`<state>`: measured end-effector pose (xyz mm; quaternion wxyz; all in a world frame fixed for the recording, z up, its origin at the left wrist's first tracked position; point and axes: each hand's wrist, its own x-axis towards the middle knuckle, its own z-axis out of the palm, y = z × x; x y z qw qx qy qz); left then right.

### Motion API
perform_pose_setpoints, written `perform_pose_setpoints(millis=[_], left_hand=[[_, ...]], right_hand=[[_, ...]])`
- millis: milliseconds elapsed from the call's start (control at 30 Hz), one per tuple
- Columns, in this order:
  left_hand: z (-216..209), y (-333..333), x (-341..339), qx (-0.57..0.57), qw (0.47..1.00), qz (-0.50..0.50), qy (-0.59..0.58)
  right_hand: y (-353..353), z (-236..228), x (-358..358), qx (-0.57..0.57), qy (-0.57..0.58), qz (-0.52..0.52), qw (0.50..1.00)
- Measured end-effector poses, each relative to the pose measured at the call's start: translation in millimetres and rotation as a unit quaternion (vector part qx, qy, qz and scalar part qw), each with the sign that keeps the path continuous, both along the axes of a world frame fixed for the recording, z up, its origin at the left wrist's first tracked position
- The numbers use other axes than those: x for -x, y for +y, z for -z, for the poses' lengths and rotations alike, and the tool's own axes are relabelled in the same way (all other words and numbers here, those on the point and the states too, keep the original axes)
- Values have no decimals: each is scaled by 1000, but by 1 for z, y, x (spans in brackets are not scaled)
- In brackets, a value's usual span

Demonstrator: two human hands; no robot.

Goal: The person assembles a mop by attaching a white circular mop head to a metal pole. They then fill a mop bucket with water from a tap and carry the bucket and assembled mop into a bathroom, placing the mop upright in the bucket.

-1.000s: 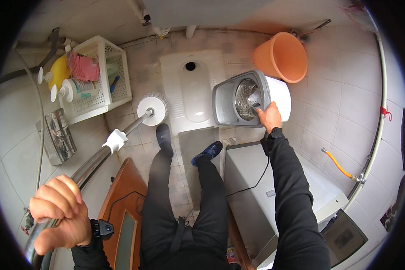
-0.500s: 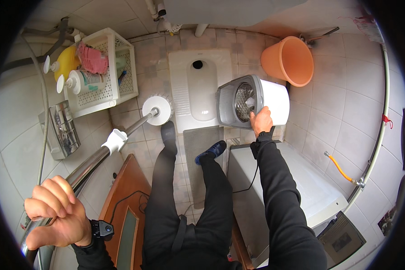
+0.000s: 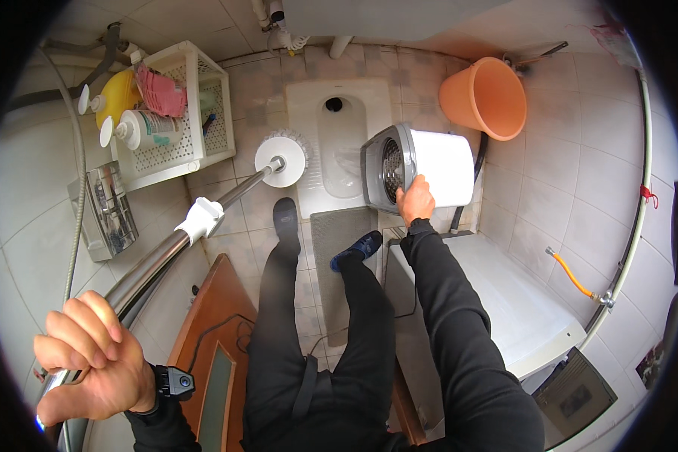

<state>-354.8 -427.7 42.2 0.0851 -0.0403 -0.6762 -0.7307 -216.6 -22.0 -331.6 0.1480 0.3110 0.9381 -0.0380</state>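
Observation:
My left hand (image 3: 98,361) is closed around the metal handle (image 3: 149,264) of a spin mop, its thumb pointing outward. A white sleeve sits midway on the pole, and the round white mop head (image 3: 282,161) with short pale strands is at the left edge of the white squat toilet (image 3: 309,147). My right hand (image 3: 416,200) grips the near rim of a white and grey mop bucket (image 3: 443,166). That bucket is tipped on its side, its mouth turned left over the toilet's right edge. Inside it shows a metal wringer basket (image 3: 391,172).
An orange bucket (image 3: 467,105) stands at the back right. A white-topped appliance (image 3: 497,294) is beside my right arm, under a wall tap with an orange hose (image 3: 572,273). On the left hangs a white basket (image 3: 181,169) of bottles, above a wooden door (image 3: 211,331).
The mop head has shifted right toward the toilet. My right hand has tilted the bucket further left, so less of its basket shows and a dark hose appears behind it.

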Motion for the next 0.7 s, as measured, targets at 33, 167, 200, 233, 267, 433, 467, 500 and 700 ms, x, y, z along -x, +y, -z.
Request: perform_pose_setpoints(millis=[33, 167, 200, 233, 267, 433, 467, 500, 700], left_hand=[[0, 0, 0, -20, 1000, -2, 0], [-1, -2, 0, -4, 1000, 12, 1], [0, -3, 1, -7, 1000, 13, -1], [0, -3, 1, -10, 1000, 15, -2], [1, -4, 1, -7, 1000, 15, -3], [3, -11, -1, 10, 1000, 20, -11], [3, -13, -2, 4, 1000, 19, -12], [3, -15, -2, -2, 1000, 16, -14], [-1, -24, 1, -19, 1000, 3, -17]], right_hand=[[-3, -1, -4, 4, 13, 0, 1000], [-16, -1, -13, 13, 38, 14, 999], [-20, 0, -14, 9, 54, 10, 998], [-23, 0, -16, 11, 44, 22, 999], [-26, 1, -17, 13, 41, 29, 999], [-45, -2, -28, 1, 59, 7, 998], [-48, -3, -30, 27, 53, 10, 998], [-53, -3, -31, 37, 52, 15, 998], [-77, -4, -27, 63, 42, 7, 997]])
